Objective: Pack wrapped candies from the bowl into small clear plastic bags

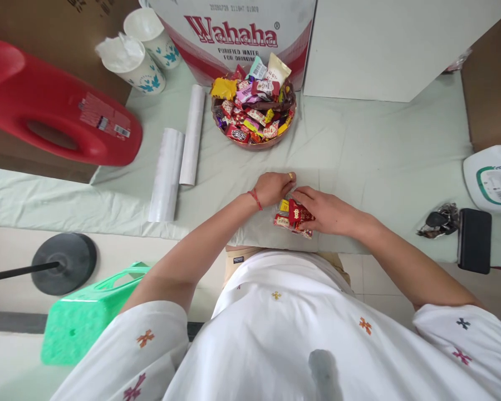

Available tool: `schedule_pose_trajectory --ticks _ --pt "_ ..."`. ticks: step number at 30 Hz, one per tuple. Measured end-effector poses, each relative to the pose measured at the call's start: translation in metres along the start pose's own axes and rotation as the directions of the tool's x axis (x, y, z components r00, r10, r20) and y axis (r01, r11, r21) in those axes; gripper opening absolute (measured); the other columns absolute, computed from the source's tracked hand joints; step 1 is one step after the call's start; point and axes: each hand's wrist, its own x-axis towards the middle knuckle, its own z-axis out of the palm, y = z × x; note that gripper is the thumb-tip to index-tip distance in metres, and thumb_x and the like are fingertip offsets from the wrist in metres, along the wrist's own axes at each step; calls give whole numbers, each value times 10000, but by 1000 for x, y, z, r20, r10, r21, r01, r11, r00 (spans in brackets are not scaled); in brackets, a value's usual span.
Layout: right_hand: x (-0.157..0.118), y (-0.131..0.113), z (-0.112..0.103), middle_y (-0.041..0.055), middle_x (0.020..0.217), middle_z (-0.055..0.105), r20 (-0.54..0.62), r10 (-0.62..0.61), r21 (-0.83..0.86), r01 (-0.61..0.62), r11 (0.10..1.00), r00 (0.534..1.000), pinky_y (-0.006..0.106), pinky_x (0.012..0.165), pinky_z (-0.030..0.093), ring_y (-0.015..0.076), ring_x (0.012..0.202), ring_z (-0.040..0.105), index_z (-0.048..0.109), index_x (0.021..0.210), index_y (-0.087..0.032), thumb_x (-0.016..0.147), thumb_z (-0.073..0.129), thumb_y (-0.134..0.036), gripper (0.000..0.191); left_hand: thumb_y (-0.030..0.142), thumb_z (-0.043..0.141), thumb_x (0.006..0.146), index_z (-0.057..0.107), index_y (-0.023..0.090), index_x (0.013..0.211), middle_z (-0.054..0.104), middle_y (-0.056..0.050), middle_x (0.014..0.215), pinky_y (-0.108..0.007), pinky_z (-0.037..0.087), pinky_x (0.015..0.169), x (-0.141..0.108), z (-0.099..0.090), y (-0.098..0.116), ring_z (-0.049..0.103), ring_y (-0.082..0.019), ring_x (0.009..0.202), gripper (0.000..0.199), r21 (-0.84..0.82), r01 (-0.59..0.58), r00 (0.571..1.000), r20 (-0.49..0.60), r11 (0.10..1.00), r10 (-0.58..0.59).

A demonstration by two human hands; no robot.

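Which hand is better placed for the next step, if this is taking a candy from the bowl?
Probably the left hand: it is nearer the bowl. The right hand is farther away, with its fingers on the candy bag.

Open worktop point(367, 145) between my hands and the candy bowl point(254, 146), more open cloth right of the bowl; Wahaha box point(242, 33) and white box point(359, 50) wall off the back, no way through there; on my left, two upright-lying rolls point(166, 175), then red jug point(108, 128) and paper cups point(140, 67) block; far right, white bottle point(495, 178), crumpled wrapper point(440, 220) and black phone-like case point(475, 240) in the way
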Motion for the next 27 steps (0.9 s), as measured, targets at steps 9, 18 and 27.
schedule_pose_trajectory --ticks 9,18,27 --pt "-15 -17 12 151 1218 656 -128 48 -83 -58 995 991 342 731 460 266 1021 620 640 1313 -169 983 628 -353 378 379 394 1029 685 224 1081 768 -77 934 -329 407 694 -1 0 1 681 -253 834 334 -54 21 1000 -17 998 -22" --pt "-21 -8 28 154 1184 655 -387 49 48 -33 998 921 431 876 479 306 1042 538 623 1332 -172 1011 549 -411 406 334 378 1041 660 190 1043 704 -96 1060 -301 471 832 -13 0 -2 645 -197 935 316 -220 -187 975 -161 957 153" --pt "-4 31 42 111 926 700 -353 232 295 -128 947 906 457 929 453 310 1013 531 701 1221 -156 939 575 -278 333 372 346 1065 658 204 1048 646 -77 990 -294 455 758 -38 -5 1 608 -179 845 354 -197 -218 963 -202 956 178"
